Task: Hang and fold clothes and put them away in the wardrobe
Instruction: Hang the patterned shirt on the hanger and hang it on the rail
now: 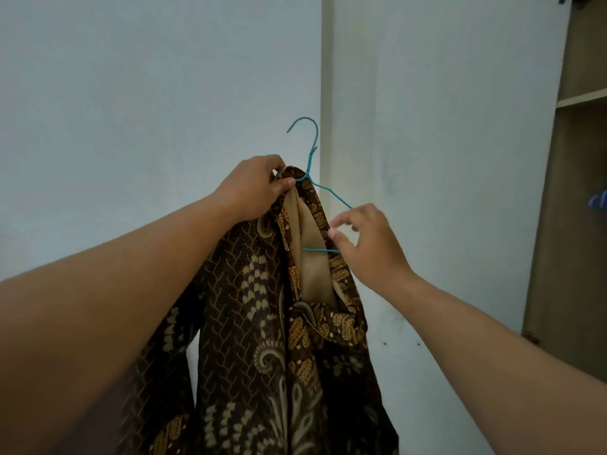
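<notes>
Here, both arms raised before pale wall (147, 77). Left hand (254, 188) grasps brown patterned shirt (249, 323) at collar, pinching it together with neck of teal wire hanger (310, 159). Shirt held up in air, drooping down between arms, tan lining showing. Right hand (364, 244) at hanger's right end, fingers curled beside wire; cannot tell whether gripping it. Wooden wardrobe (571, 192) stands at right, shelf visible.
</notes>
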